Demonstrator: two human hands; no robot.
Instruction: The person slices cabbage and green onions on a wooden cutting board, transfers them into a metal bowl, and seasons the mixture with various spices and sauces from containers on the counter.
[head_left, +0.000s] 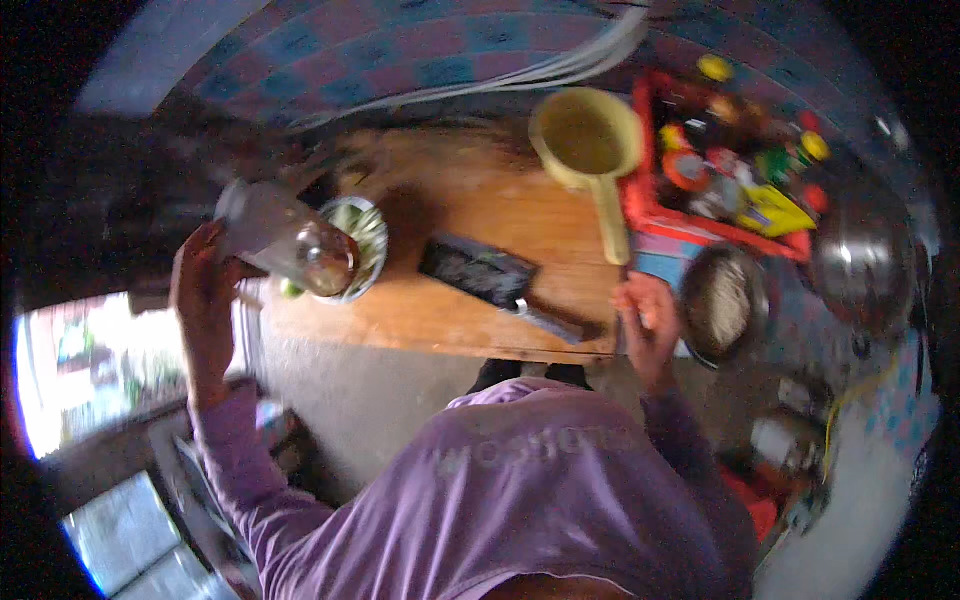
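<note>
My left hand (202, 277) grips a clear container (277, 232), blurred by motion. The container is tilted, and its rounded end, brownish inside, overlaps the view of a white bowl (381, 247) of cut green vegetables (360, 225). Over the right front part of the wooden tabletop (450, 330), my right hand (651, 319) has its fingers partly curled; blur hides whether anything small is between them. Between my hands a broad-bladed cleaver (480, 270) lies flat, its handle pointing toward the right front.
A pale yellow plastic dipper (589, 139) sits at the back beside a red basket (697, 225) of bottles and packets. To the right stand a metal bowl (694, 330) with whitish contents and a shiny metal vessel (862, 262). White cables (480, 86) run along the tiled wall.
</note>
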